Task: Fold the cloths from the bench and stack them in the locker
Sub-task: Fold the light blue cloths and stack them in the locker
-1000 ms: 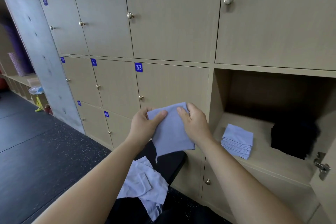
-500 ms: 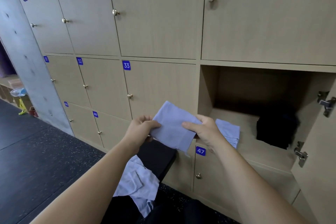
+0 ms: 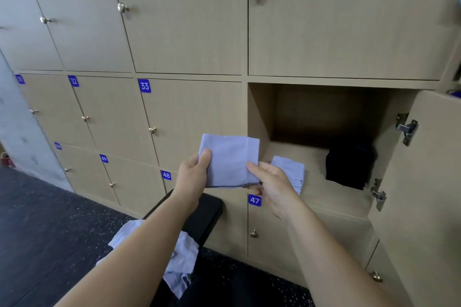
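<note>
Before the open locker (image 3: 259, 117), my left hand (image 3: 192, 177) and right hand (image 3: 274, 184) both pinch a folded cloth (image 3: 229, 157), just left of the stack (image 3: 290, 169) inside; unfolded cloths (image 3: 182, 257) lie on the bench (image 3: 207, 214).

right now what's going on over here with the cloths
A person holds a folded cloth with both hands, left hand and right hand, in front of the open locker. Inside, a stack of folded cloths sits at the left, apart from a black pile. Loose cloths lie on the bench below.
</note>
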